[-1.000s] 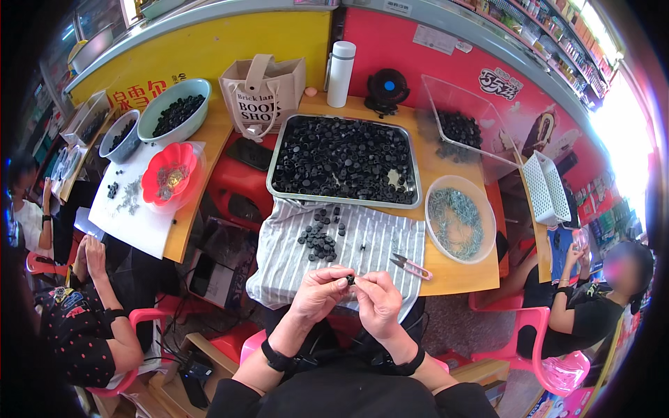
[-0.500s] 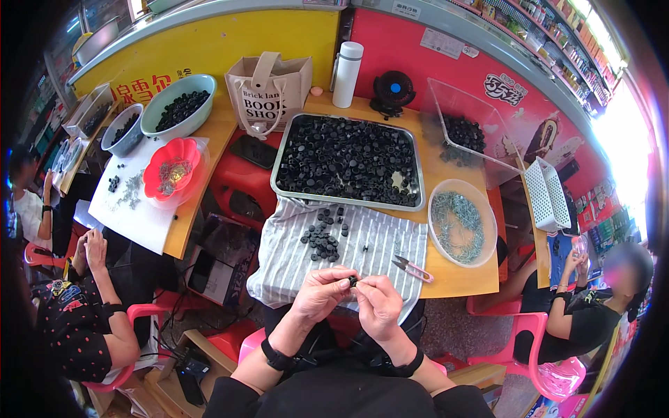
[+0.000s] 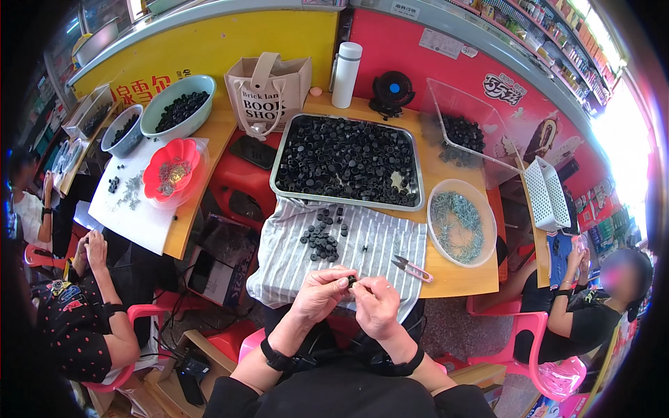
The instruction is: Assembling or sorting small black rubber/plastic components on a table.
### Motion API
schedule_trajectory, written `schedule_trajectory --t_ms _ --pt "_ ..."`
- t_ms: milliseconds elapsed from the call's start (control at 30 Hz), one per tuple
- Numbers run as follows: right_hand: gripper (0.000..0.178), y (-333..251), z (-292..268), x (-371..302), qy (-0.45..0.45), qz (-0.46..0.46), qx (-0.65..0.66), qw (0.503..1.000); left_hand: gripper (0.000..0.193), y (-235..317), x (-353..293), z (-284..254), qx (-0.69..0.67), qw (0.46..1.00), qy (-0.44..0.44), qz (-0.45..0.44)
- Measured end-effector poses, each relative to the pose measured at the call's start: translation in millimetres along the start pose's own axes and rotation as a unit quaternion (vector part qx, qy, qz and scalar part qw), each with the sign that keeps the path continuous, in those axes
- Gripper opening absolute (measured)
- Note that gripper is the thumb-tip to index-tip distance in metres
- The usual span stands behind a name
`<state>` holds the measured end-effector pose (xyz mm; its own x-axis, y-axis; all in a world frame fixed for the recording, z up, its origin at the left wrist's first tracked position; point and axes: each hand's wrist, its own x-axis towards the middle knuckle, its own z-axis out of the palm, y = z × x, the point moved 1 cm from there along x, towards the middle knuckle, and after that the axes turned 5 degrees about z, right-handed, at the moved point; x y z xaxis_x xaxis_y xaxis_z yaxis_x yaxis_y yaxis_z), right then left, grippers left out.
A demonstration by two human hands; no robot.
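Observation:
Between the fingertips of my two hands is a small black round cap (image 3: 351, 281), held just over the near edge of a grey-and-white striped cloth (image 3: 279, 265). My left hand (image 3: 321, 292) pinches it from one side, and my right hand (image 3: 377, 305) closes on it from the other; anything finer in the right fingers is too small to make out. A pile of similar black caps (image 3: 320, 245) lies on the cloth ahead of my left hand. Small pink-handled thread snips (image 3: 412, 269) rest on the cloth to the right, close to a few thin metal pieces.
Beyond the cloth stands a metal tray (image 3: 279, 182) heaped with black caps. To its right are a round tub (image 3: 493, 233) of thin silvery pieces and a clear bin (image 3: 481, 155). A bag (image 3: 296, 76), white bottle (image 3: 347, 75) and fan (image 3: 393, 90) stand behind. People sit either side.
My right hand has turned slightly and its fingers have shifted a little at the cap. My left hand stays almost where it was, and the pile is unchanged.

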<state>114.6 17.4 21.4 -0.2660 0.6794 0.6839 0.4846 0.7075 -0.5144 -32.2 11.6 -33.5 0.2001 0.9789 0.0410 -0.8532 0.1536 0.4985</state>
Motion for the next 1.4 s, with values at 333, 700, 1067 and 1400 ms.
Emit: schedule_trajectory --t_ms 333,700,1067,1400 --pt "0.021 4 -3 1 -0.019 0.032 0.036 0.999 0.022 1 1 3 0.015 1.0 -0.012 0.011" --pt "0.018 4 -2 -1 -0.028 0.141 0.123 0.982 0.022 0 1 1 0.023 0.999 -0.022 0.02" --pt "0.016 9 -6 3 -0.067 0.186 0.189 0.962 0.022 -1 -2 3 0.016 1.0 -0.009 0.008" --pt "0.014 10 -1 15 -0.101 0.131 0.111 0.98 0.02 -7 -1 -3 -0.008 0.999 0.045 0.014"
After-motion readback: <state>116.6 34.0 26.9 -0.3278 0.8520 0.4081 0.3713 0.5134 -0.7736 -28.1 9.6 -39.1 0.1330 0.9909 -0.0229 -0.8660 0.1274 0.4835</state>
